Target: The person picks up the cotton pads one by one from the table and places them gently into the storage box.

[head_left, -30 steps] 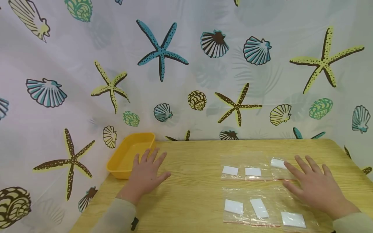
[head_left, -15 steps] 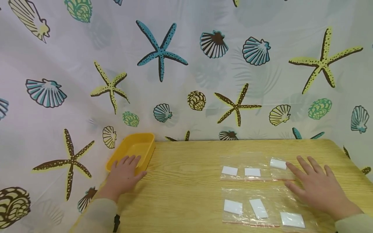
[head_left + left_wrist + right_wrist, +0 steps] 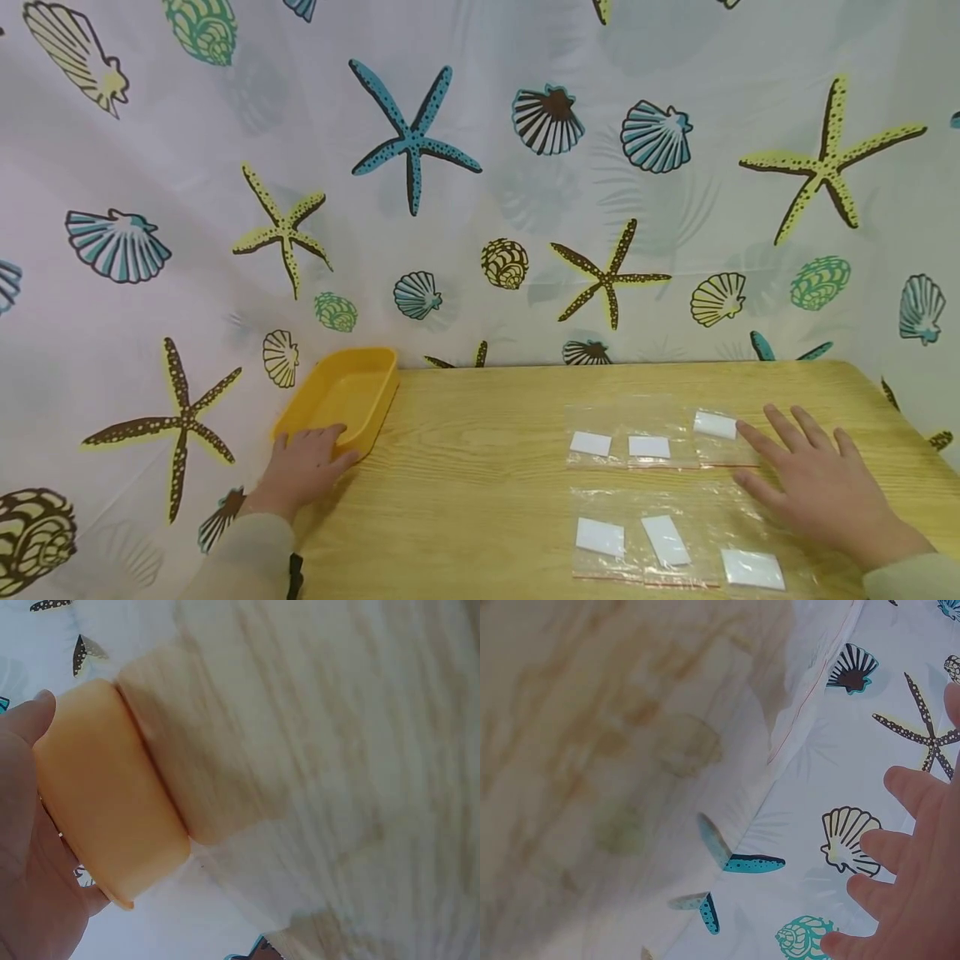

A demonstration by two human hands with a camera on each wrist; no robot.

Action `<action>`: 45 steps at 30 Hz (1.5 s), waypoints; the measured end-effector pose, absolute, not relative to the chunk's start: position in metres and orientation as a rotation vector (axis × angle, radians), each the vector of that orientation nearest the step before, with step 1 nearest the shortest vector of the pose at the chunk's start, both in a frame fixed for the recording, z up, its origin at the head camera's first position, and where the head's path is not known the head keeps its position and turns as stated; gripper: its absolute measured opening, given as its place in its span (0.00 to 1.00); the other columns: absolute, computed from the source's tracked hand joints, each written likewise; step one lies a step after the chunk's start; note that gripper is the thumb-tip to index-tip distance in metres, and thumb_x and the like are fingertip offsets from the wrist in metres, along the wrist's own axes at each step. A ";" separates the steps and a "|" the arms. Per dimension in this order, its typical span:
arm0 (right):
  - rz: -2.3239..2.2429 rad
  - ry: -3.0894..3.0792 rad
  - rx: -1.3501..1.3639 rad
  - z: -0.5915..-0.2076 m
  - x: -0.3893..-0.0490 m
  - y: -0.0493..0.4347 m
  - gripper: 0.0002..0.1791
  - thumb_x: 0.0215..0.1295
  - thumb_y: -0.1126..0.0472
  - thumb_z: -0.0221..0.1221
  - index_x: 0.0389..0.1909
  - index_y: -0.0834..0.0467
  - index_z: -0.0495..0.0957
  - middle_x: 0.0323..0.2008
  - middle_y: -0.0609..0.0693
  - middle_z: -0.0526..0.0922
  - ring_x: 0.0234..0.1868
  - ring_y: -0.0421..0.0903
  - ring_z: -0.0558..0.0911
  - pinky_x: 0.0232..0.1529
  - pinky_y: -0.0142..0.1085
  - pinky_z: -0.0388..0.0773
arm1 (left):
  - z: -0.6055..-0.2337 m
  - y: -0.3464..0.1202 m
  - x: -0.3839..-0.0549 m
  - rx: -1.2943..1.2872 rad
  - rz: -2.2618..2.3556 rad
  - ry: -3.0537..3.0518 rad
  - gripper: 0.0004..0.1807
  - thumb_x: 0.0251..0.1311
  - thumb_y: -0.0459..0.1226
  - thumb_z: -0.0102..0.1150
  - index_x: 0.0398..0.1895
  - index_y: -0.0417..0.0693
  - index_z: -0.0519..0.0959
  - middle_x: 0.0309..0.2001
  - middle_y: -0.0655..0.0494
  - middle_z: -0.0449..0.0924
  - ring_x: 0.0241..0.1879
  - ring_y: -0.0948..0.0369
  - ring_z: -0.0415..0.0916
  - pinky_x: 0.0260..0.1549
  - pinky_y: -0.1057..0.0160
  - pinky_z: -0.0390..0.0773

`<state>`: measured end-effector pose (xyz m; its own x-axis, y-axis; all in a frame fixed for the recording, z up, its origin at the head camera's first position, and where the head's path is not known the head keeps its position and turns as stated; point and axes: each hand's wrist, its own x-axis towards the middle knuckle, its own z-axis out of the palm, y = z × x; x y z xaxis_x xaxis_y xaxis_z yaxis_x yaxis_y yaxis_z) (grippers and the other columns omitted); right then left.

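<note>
Six zip bags [image 3: 663,502]: two rows, 1–2 o'clock.
Yellow tray [image 3: 352,397]: 11 o'clock.
Left hand [image 3: 302,473]: fingers over tray's near end; gripping or not, can't tell.
Right hand [image 3: 817,493]: splayed, holds nothing, 2 o'clock.
Tray step: probably taking hold.
Tray next: likely wants firm pinch.

Soft, even light fills the head view, glinting on the plastic bags [image 3: 600,504]; both wrist views look dimmer, hazier, the tabletop [image 3: 465,467] blurred.
</note>
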<state>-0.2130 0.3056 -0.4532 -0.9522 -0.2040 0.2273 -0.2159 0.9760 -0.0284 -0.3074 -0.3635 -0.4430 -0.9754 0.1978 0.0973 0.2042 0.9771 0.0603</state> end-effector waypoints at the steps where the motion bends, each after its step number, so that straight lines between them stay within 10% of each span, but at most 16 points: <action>1: 0.076 -2.899 0.311 -0.453 -0.213 0.306 0.40 0.71 0.29 0.47 0.75 0.49 0.65 0.75 0.66 0.57 0.72 0.73 0.53 0.60 0.78 0.47 | -0.443 -0.364 -0.307 -0.302 -0.110 -3.037 0.35 0.73 0.58 0.50 0.69 0.39 0.70 0.63 0.36 0.74 0.62 0.35 0.67 0.61 0.24 0.47; 22: 0.082 -2.913 0.319 -0.451 -0.211 0.297 0.39 0.72 0.30 0.48 0.74 0.51 0.67 0.74 0.67 0.59 0.72 0.73 0.53 0.61 0.78 0.48 | -0.451 -0.369 -0.322 -0.294 0.013 -3.039 0.21 0.73 0.56 0.50 0.31 0.50 0.75 0.23 0.58 0.74 0.30 0.52 0.76 0.45 0.32 0.65; 45: 0.064 -2.916 0.319 -0.454 -0.211 0.298 0.41 0.71 0.28 0.47 0.74 0.51 0.67 0.73 0.67 0.59 0.71 0.73 0.54 0.60 0.78 0.48 | -0.450 -0.339 -0.311 -0.436 -0.050 -3.050 0.18 0.73 0.53 0.52 0.28 0.54 0.72 0.23 0.59 0.70 0.25 0.58 0.69 0.27 0.52 0.69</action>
